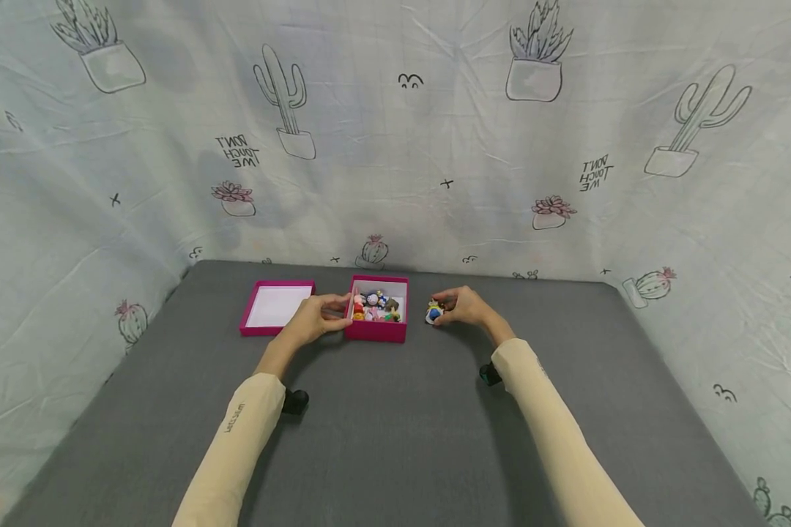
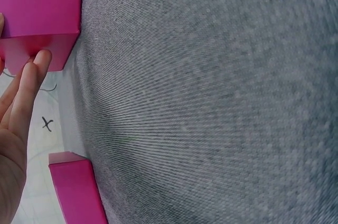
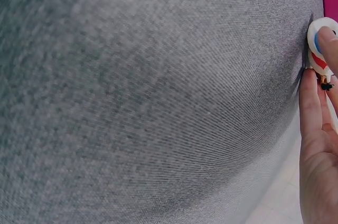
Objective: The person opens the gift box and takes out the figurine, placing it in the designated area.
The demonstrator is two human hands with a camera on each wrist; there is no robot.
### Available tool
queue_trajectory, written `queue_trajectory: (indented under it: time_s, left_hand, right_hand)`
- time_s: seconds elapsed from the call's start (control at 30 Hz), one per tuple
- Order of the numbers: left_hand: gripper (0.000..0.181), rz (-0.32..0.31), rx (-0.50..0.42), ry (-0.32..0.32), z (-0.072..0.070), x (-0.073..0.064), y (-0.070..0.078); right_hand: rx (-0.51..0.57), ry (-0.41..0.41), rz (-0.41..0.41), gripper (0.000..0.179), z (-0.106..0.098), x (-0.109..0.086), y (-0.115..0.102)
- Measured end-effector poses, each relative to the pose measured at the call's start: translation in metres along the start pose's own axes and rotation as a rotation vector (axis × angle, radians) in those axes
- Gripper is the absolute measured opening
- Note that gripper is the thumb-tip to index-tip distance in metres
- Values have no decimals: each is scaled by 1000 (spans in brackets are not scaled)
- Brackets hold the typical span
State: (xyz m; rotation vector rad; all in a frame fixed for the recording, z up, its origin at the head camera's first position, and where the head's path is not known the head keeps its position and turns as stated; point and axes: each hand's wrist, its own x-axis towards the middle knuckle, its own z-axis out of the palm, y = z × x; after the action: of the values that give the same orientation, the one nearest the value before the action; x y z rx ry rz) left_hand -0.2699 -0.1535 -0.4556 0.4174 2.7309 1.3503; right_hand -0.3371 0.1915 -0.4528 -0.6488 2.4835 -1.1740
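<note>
An open magenta box point(image 1: 376, 331) with white inner walls holds several small colourful figurines point(image 1: 373, 300). My left hand point(image 1: 316, 319) is at the box's left side, its thumb at the front corner. In the left wrist view, long fingers point(image 2: 29, 84) lie along the side wall, and the thumb is mostly cut off. To the right of the box, my right hand point(image 1: 463, 306) pinches a small figurine point(image 1: 434, 313) with blue, yellow and white parts. In the right wrist view, the figurine point(image 3: 317, 57) shows a white rounded part and red, close to the cloth and partly covered by the thumb.
A magenta lid point(image 1: 257, 331) lies left of the box, its white inside facing up. Grey cloth point(image 1: 395, 424) covers the table. A pale curtain point(image 1: 369, 146) printed with cacti hangs behind and at the sides. Dark wrist devices point(image 1: 295, 402) sit below the sleeves.
</note>
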Motion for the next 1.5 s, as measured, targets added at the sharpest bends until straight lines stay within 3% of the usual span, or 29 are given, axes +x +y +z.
queue_trajectory:
  time_s: [0.53, 0.73, 0.93, 1.2, 1.5]
  left_hand:
    - [58, -17, -11, 3, 0, -2, 1]
    - [56, 14, -27, 4, 0, -4, 2]
    - [55, 16, -28, 6, 0, -4, 3]
    - [55, 1, -14, 3, 0, -3, 5]
    - [56, -17, 17, 1, -1, -2, 7]
  right_hand:
    - [20, 17, 28, 54, 2, 1, -1]
    - [77, 5, 30, 56, 1, 0, 0]
    - [237, 5, 3, 63, -11, -4, 3]
    - [625, 189, -136, 49, -22, -18, 14]
    - [761, 313, -201, 48, -14, -22, 12]
